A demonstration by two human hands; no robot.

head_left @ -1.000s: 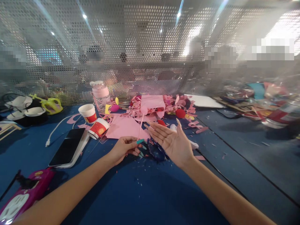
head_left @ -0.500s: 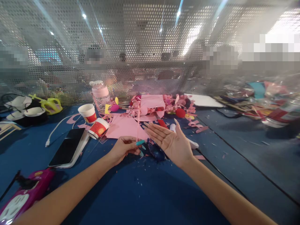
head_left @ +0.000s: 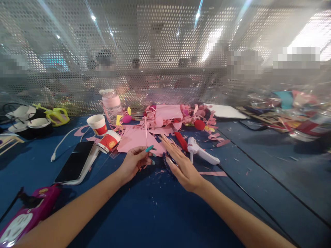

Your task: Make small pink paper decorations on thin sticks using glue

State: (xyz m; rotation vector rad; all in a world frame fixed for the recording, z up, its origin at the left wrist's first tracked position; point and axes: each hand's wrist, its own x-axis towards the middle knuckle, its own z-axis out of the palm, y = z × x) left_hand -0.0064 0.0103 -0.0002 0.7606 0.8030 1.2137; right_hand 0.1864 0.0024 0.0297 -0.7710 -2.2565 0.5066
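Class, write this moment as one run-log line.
left hand: pinches thin pink stick | right hand: open, flat | near: pink paper, white glue gun | surface: blue table

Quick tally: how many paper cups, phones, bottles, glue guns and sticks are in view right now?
Paper cups: 2 (upright cup, tipped cup)
Phone: 1
Pink bottle: 1
White glue gun: 1
Pink stick, in left hand: 1
Total: 6

- Left hand: long, pointed nails painted teal at the tips of the fingers.
- Right hand: long nails too (colour lost in the blur).
- Both forearms are bare behind the fingers.
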